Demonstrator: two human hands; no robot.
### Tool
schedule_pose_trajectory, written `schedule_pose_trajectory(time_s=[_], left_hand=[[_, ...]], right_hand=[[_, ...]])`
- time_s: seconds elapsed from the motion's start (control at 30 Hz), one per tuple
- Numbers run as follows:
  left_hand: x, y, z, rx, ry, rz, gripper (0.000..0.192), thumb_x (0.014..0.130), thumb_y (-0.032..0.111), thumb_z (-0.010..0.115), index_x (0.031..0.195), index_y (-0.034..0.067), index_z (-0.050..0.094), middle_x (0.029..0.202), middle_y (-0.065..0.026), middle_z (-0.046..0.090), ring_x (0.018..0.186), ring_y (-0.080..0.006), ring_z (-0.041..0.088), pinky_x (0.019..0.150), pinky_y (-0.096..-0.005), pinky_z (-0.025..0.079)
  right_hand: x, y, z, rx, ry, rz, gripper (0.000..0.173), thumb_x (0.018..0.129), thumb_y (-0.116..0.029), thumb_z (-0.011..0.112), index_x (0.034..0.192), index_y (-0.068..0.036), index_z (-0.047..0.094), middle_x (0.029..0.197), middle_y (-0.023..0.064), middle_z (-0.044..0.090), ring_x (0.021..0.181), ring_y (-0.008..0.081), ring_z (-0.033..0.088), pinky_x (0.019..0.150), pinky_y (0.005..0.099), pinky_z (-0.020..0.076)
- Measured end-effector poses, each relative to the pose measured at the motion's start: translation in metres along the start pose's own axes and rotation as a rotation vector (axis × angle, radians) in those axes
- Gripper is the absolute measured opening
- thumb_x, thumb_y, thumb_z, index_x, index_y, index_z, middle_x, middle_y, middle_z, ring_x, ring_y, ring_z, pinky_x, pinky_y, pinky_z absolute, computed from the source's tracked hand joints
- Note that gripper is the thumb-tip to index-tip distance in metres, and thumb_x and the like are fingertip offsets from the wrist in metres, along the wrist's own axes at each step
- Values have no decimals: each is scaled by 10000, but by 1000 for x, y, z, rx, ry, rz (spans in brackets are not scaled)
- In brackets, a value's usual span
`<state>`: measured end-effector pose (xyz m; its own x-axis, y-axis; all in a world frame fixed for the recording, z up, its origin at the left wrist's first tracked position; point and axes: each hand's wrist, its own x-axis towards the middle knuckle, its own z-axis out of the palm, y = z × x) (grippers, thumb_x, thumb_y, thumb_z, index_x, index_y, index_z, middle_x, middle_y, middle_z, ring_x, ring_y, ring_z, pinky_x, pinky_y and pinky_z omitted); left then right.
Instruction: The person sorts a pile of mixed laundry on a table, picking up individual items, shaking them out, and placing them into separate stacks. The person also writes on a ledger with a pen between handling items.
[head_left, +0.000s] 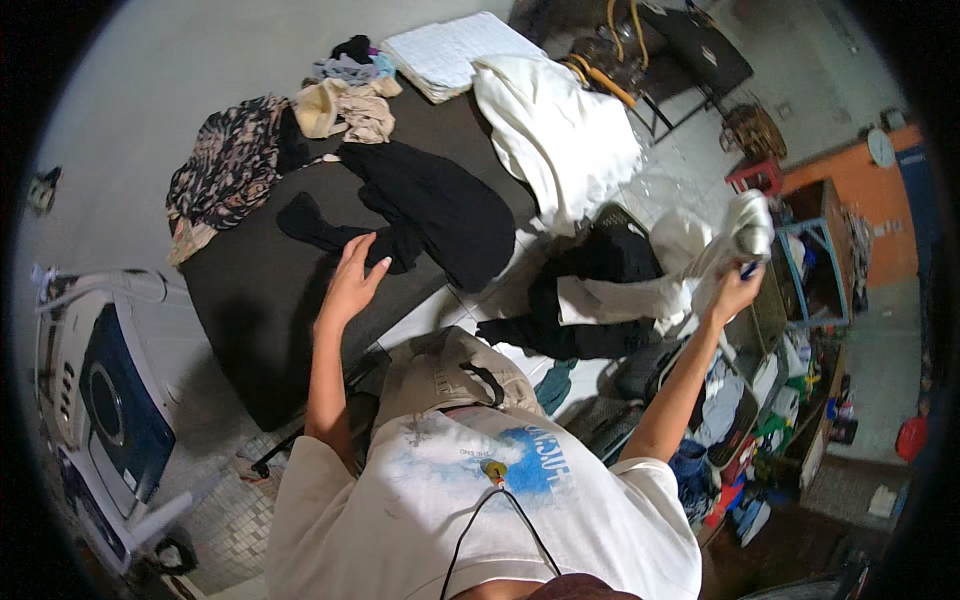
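My right hand (735, 292) is raised at the right and closed on a bunched white cloth (750, 225); a small dark blue thing shows between the fingers. A pale sleeve-like piece of cloth (622, 300) stretches left from near it, over black clothing (592, 262). My left hand (355, 276), fingers apart and holding nothing, is at the edge of a black garment (442, 210) spread on a dark padded surface (240, 300). Whether its fingertips touch the garment I cannot tell. A large white cloth (555, 127) drapes over the far right edge of that surface.
A patterned garment (232, 157), beige clothes (367, 112) and a folded white cloth (457, 49) lie along the far side. At the left stands a white and blue appliance (120, 405). Piled clothes (724, 405) and a blue-framed shelf (814, 262) are at the right.
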<state>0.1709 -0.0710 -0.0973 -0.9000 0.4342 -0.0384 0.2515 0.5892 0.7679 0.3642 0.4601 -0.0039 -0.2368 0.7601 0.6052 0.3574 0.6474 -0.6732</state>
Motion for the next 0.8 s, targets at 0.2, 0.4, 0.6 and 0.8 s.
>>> schedule_pose_trajectory(time_s=[0.2,0.4,0.6,0.8], left_hand=[[13,-34,11,67,-58,-76,612,886,351,559,1312,-52,386,1353,-217,370,1244,-343,396,1028,-377,334],[62,-46,32,15,-124,-169,669,904,391,516,1358,-54,306,1392,-224,312,1267,-354,367,1045,-392,319],[154,-27,47,-63,39,-377,672,889,334,546,1365,-55,277,1428,-236,247,1302,-375,307,1061,-402,290],[291,-33,82,30,296,-458,646,874,230,573,1372,-39,262,1449,-243,161,1330,-410,208,1082,-445,239]], right_hand=[[-69,37,100,428,-274,433,340,920,-194,492,1168,35,536,1059,162,615,790,166,598,613,330,553],[-86,-40,179,884,-543,804,676,885,-623,385,1057,14,533,738,22,435,633,124,454,731,402,526],[-38,-82,285,1120,-983,763,685,913,-598,337,1210,-3,503,706,54,533,644,149,525,760,358,502],[4,-111,394,1082,-1208,683,376,884,-226,598,1166,13,531,865,34,582,822,134,552,864,330,449]])
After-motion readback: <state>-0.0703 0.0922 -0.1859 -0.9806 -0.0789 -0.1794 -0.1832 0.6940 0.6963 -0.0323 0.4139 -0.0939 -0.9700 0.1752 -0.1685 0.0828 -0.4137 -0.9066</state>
